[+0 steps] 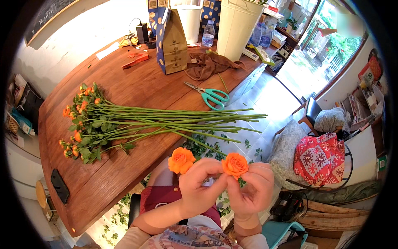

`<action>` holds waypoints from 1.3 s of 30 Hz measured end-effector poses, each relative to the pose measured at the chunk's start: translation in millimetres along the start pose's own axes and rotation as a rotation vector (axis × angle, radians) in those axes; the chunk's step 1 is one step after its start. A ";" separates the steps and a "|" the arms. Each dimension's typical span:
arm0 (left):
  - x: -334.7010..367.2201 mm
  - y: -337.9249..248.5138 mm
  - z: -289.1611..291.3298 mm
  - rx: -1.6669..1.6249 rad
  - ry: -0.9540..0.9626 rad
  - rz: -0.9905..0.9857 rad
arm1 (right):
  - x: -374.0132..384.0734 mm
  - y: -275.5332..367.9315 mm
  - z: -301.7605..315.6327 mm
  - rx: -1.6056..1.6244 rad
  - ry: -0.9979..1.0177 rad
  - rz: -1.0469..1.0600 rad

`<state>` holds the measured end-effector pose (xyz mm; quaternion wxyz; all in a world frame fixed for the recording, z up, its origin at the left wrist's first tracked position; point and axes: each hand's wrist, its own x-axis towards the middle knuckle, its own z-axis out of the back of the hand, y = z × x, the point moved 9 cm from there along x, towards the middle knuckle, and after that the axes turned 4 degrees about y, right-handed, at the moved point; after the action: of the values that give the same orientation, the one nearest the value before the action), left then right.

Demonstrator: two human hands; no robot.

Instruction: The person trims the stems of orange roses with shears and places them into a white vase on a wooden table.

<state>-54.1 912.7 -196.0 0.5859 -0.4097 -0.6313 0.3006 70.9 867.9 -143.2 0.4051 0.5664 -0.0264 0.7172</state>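
Note:
My left hand (202, 186) and my right hand (252, 191) meet in front of my lap, fingertips pinched on either side of an open orange rose (235, 164). Its stem is hidden by my fingers. A second orange rose (181, 160) shows just beyond my left hand; whether that hand also grips its stem cannot be seen. On the wooden table (153, 89) lies a bunch of long-stemmed orange roses (124, 118), blooms to the left, cut ends sticking out past the right edge. Scissors (209, 94) with turquoise handles rest beyond the stems.
Toward the back stand a dotted paper bag (174, 45), a water bottle (208, 34) and a tall cream bucket (236, 31), with a brown cloth (211, 65) beside them. A phone (60, 186) lies near the left edge. Cut leaves (203, 145) litter the tiled floor.

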 end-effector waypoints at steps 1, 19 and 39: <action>-0.9 -2.7 0.0 0.047 0.003 -0.035 | -1.1 0.0 1.6 -0.024 0.001 0.003; -46.4 14.6 -17.3 -0.298 0.500 -0.182 | -57.4 -61.9 10.3 0.601 0.240 -0.501; -47.7 43.2 12.2 -0.624 0.163 0.188 | -44.4 -32.7 11.6 -0.095 0.241 -0.395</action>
<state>-60.1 893.3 -258.3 0.4506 -0.6485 -0.6033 0.1115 101.4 859.6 -189.9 0.5642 0.4510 0.0998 0.6844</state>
